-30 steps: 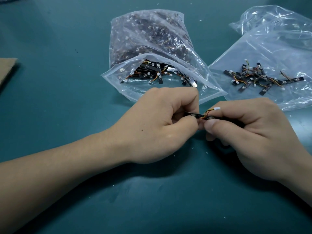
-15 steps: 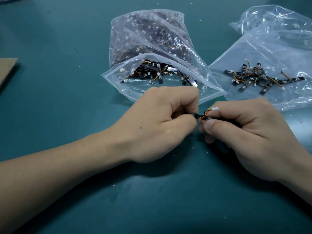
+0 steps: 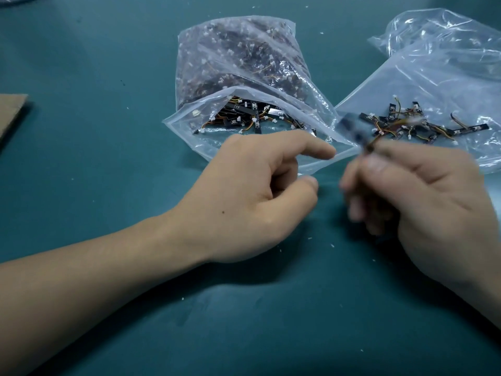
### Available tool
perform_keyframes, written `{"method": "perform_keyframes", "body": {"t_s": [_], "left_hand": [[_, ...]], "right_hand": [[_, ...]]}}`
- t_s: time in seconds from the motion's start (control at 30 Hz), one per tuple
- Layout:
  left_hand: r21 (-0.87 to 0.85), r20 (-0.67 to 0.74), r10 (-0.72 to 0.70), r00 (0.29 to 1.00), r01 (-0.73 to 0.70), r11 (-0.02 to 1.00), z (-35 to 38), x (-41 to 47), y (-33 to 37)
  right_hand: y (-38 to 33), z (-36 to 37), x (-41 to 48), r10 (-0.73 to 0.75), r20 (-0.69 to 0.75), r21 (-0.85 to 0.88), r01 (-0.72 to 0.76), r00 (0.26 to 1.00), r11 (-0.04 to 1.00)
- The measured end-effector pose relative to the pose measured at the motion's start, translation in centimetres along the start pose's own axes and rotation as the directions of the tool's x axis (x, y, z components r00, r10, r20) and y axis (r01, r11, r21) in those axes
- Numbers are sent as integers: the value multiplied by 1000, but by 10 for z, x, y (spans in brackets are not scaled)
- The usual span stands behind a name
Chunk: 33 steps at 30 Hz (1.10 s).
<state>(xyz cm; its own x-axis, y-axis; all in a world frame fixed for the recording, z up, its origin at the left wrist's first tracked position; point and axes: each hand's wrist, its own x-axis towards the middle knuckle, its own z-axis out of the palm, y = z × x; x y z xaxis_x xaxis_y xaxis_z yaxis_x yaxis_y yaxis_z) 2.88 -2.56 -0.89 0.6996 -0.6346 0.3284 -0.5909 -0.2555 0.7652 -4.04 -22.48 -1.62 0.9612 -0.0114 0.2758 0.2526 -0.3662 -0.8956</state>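
On the teal worktop [image 3: 108, 172] an open bag [image 3: 244, 63] stuffed with parts, a flatter second bag [image 3: 433, 85], a cardboard piece [image 3: 10, 112] and white specks [image 3: 332, 244] are laid

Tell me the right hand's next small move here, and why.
Probably lay the wired strip on the pile of like strips on the flat bag. The right hand pinches it, blurred, just at that bag's near edge, while the left hand holds nothing and points its index finger at the mouth of the open bag, likely for the next piece.

text: none legible | labels: none | numbers: none
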Motion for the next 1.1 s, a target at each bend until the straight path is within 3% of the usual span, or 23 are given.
{"method": "perform_keyframes", "body": {"t_s": [0.1,0.27,0.4,0.5,0.6,0.8,0.97,1.1], "left_hand": [[40,-179,26,984,-19,999,-1,-1,-2],[386,-206,110,972,-22,922,2,-2,1],[619,-67,-131,989,144,772,3,-1,-2],[713,12,-273,962,183,676,6,-1,-4],[753,31,-270,962,155,640,6,0,-3],[709,37,-175,984,98,699,5,-2,-2],[729,24,-255,967,158,666,7,-2,-2],[696,42,-137,990,70,715,4,-2,-1]], "right_hand": [[5,3,4,90,-80,107,-81,993,991],[6,5,-1,9,100,-212,13,995,977],[1,4,-4,-7,108,-188,27,994,982],[-1,4,-2,-18,154,-254,57,988,966],[-1,5,-1,-34,191,-349,100,981,932],[-1,4,0,-32,191,-344,97,981,934],[-1,4,0,-35,186,-357,100,982,929],[-1,5,-1,-35,191,-359,103,981,928]]}}
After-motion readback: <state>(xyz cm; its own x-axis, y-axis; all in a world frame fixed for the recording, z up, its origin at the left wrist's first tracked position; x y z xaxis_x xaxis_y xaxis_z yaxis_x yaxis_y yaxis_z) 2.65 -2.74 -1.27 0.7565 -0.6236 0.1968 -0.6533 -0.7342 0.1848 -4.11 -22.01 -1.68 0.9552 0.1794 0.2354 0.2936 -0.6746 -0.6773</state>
